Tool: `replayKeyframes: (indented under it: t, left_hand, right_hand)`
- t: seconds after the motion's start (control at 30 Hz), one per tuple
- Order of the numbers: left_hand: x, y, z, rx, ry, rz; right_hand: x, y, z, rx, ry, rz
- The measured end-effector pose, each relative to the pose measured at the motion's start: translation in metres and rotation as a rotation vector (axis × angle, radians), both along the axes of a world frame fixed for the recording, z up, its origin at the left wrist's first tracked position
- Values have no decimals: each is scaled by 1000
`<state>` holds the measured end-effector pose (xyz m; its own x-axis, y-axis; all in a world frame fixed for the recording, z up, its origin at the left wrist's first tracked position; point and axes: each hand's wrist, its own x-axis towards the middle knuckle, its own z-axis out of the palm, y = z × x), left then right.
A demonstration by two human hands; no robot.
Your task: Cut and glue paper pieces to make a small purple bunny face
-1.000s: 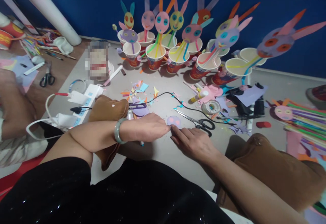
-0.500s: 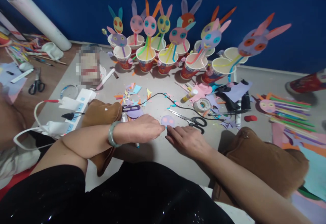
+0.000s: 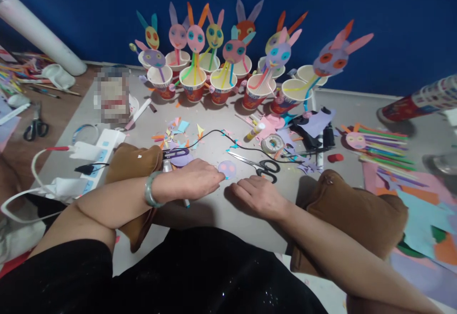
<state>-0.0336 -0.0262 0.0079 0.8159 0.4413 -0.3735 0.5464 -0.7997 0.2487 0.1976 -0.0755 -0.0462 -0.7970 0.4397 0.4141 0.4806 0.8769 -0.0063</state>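
Note:
A small purple paper disc (image 3: 227,169) with two pink spots and a bit of blue at its lower edge lies on the grey table. My left hand (image 3: 193,180), with a bracelet at its wrist, has its fingers closed at the disc's lower left edge. My right hand (image 3: 259,197) rests on the table just below and right of the disc, apart from it. Its fingers are curled, and whatever may be in them is hidden. Black-handled scissors (image 3: 262,165) lie slightly open beside the disc, blades toward it. A larger purple paper piece (image 3: 182,159) lies behind my left hand.
Several paper cups (image 3: 223,87) holding paper rabbit figures line the back. Paper scraps (image 3: 182,127), a tape roll (image 3: 273,143) and a black cable (image 3: 210,132) lie mid-table. Brown cushions (image 3: 357,216) flank my arms. A power strip (image 3: 96,161) is left; coloured sticks (image 3: 385,149) right.
My right hand has drawn back from the disc, toward me, and its fingers have curled in. My left hand stays by the disc. The whole view has shifted slightly.

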Motion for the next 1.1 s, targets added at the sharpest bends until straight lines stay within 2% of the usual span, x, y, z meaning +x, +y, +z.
replayKeyframes:
  t: [0.17,0.4,0.93,1.1]
  left_hand:
    - [1,0,1,4,8,-15]
    - [0,0,0,3,-16,-7]
    - [-3,-1,-3,6,11,-39]
    - [0,-3,5,-2,17,-24]
  right_hand:
    - [0,-1,2,5,-21,7]
    - [-2,0,-4,-7,-11,-191]
    - [3,-1,-9,2,-72,-137]
    - [5,0,-10,3,-68,-134]
